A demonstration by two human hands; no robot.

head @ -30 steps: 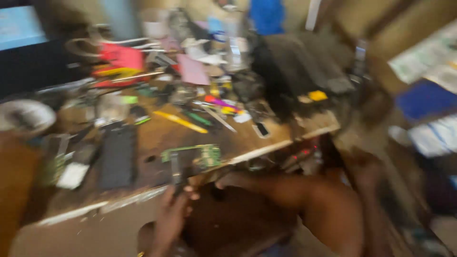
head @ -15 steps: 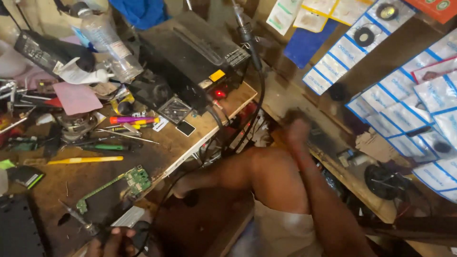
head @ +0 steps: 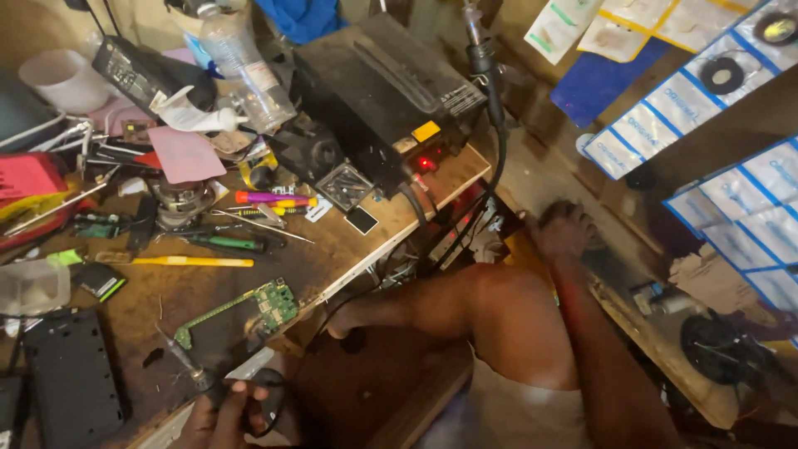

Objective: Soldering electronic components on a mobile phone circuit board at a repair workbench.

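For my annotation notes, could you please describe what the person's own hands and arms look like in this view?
Both are bare: the right hand and its forearm show no sleeve, glove, watch or ring, though motion blurs them. The left hand, at the bottom edge, is likewise ungloved; its arm is out of frame.

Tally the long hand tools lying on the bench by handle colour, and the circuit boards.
Green-handled screwdriver: 1
Yellow-handled tool: 1
Purple and yellow tool: 1
Green circuit board: 1
Total: 4
The left hand holds a thin metal tool at the bench edge, not counted.
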